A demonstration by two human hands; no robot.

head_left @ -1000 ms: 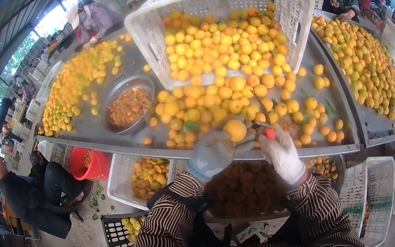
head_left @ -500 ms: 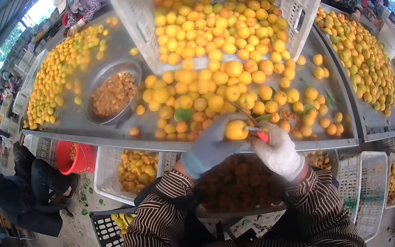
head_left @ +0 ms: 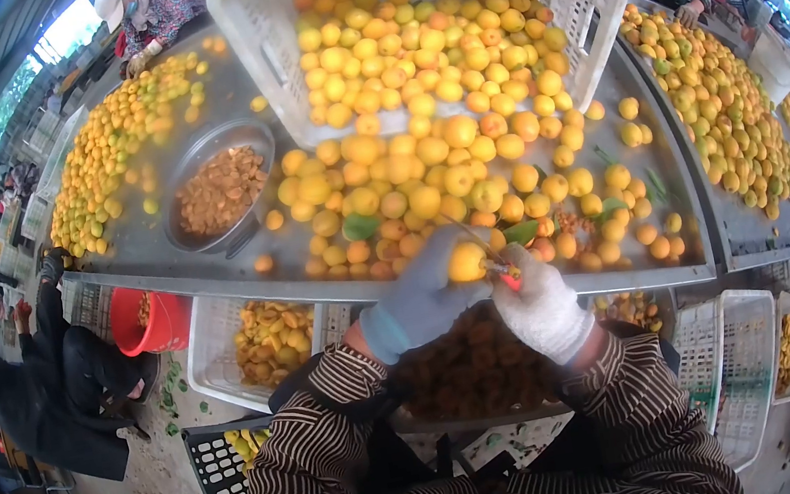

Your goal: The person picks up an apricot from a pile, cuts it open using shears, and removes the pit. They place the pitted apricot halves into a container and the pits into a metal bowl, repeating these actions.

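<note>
My left hand [head_left: 419, 296], in a grey-blue glove, holds a yellow-orange fruit [head_left: 466, 262] above the front edge of the metal table [head_left: 320, 291]. A white glove covers my right hand [head_left: 543, 305], closed on a small tool with a red part [head_left: 511, 280], which touches the right side of that fruit. The tool's exact shape is hard to make out. Just beyond my hands, loose yellow fruits [head_left: 424, 202] with a few green leaves spill from a tipped white crate [head_left: 282, 91].
A metal bowl of brown pieces [head_left: 220, 189] stands left on the table. Below are a red bucket [head_left: 168, 319], a white crate of cut fruit [head_left: 219, 358], and a dark container under my hands. Co-workers [head_left: 165, 11] sit beyond the table and at the left.
The tool has turned slightly against the fruit, and my right hand has shifted a little left. The view has moved slightly. A co-worker's arms at the left have changed position.
</note>
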